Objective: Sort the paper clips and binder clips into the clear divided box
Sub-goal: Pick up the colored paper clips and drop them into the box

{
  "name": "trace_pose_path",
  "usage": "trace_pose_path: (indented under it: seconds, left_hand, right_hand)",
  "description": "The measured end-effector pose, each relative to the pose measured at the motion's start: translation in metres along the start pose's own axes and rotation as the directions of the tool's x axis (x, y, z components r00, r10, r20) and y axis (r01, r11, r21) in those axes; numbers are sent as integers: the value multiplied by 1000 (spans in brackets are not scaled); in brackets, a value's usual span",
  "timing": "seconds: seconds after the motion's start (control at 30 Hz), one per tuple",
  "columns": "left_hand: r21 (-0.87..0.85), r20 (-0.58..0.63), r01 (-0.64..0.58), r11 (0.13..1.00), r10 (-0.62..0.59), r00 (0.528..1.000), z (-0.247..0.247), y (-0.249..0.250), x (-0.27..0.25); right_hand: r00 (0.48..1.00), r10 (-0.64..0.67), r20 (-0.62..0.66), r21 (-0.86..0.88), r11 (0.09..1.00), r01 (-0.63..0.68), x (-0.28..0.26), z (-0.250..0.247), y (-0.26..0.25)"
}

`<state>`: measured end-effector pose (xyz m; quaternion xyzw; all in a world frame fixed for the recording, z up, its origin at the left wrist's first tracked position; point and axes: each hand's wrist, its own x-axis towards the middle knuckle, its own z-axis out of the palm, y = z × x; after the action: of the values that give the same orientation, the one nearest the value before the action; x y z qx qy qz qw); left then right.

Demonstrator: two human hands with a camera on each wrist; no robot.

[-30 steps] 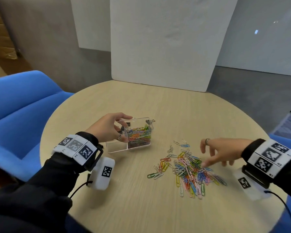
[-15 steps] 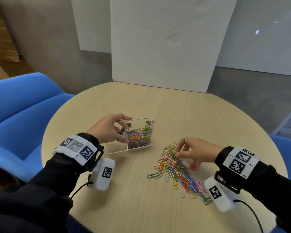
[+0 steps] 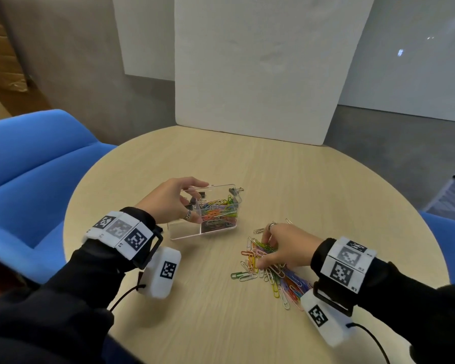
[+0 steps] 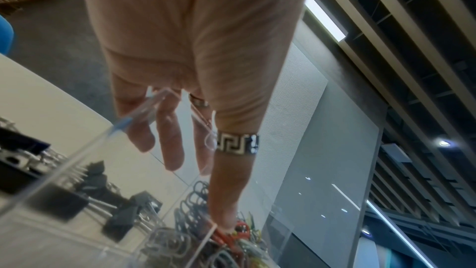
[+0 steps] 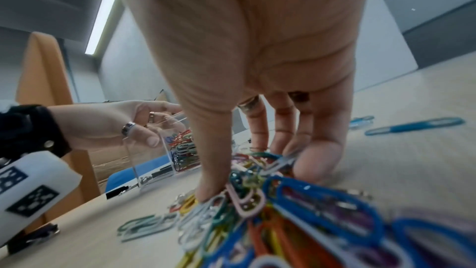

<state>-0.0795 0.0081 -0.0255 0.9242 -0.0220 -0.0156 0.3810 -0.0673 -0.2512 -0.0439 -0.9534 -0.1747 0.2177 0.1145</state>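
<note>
The clear divided box (image 3: pixel 184 232) stands left of centre on the table. Its right compartment holds coloured paper clips (image 3: pixel 218 214); black binder clips (image 4: pixel 118 221) lie in the other part. My left hand (image 3: pixel 192 203) grips the box's left end, thumb on the near wall and fingers over the rim (image 4: pixel 154 101). To the right lies a loose heap of coloured paper clips (image 3: pixel 286 279). My right hand (image 3: pixel 263 252) is on the heap's far end, thumb and curled fingers closed around a bunch of clips (image 5: pixel 252 172).
One binder clip (image 3: pixel 235 191) lies by the box's far right corner. A few stray clips (image 3: pixel 259 230) lie beyond the right hand. The round wooden table (image 3: pixel 273 166) has a white board (image 3: pixel 260 74) at its back edge and blue chairs (image 3: pixel 37 166) on both sides.
My right hand swept left across the scattered clips, pulling them into a tighter heap, then curled its fingers onto the heap. My left hand kept hold of the box.
</note>
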Motion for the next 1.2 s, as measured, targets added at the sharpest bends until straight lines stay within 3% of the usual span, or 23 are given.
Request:
trace_pose_path:
  seconds: [0.1, 0.4, 0.67, 0.97, 1.2]
  left_hand:
    - [2, 2, 0, 1000, 0, 1000, 0, -1, 0]
    - [-3, 1, -6, 1000, 6, 1000, 1, -1, 0]
    - [-3, 4, -9, 1000, 9, 1000, 1, -2, 0]
    - [-6, 0, -12, 1000, 12, 1000, 1, -3, -1]
    - [4, 0, -20, 1000, 20, 1000, 1, -1, 0]
  right_hand:
    - [999, -18, -46, 44, 999, 20, 3, -1, 2]
    - [985, -70, -156, -38, 997, 65, 11, -6, -3]
    - [959, -126, -255, 105, 982, 157, 11, -29, 4]
    - [841, -292, -455, 215, 880, 423, 29, -78, -42]
    - [791, -341, -509, 319, 778, 541, 60, -70, -69]
